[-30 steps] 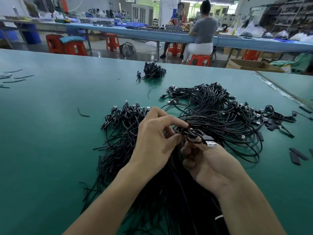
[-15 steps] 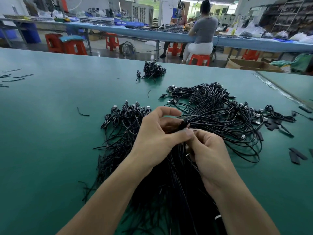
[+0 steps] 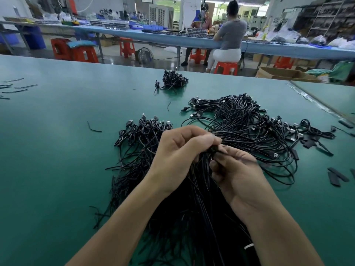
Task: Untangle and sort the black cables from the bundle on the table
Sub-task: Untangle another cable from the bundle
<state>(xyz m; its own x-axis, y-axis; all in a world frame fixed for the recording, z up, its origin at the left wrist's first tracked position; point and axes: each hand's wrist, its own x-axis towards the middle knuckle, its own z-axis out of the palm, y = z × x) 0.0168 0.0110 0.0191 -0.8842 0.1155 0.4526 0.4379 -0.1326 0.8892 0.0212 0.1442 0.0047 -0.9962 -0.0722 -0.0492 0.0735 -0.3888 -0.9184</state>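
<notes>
The green table (image 3: 57,150) offers broad open surface along its left side. The bundle of black cables (image 3: 192,208) sprawls from the near edge to the middle, with a looped heap (image 3: 249,131) crowding its right. Above the bundle, the left hand (image 3: 178,152) and right hand (image 3: 236,173) pinch the same strands. A small heap (image 3: 173,81) sits near the far edge, and black strips (image 3: 338,176) lie by the right edge.

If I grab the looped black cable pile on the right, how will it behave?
Probably floppy: the thin looped black cables lie in slack curves on the green table. Likely to drag neighbours along, since their loops overlap.
</notes>
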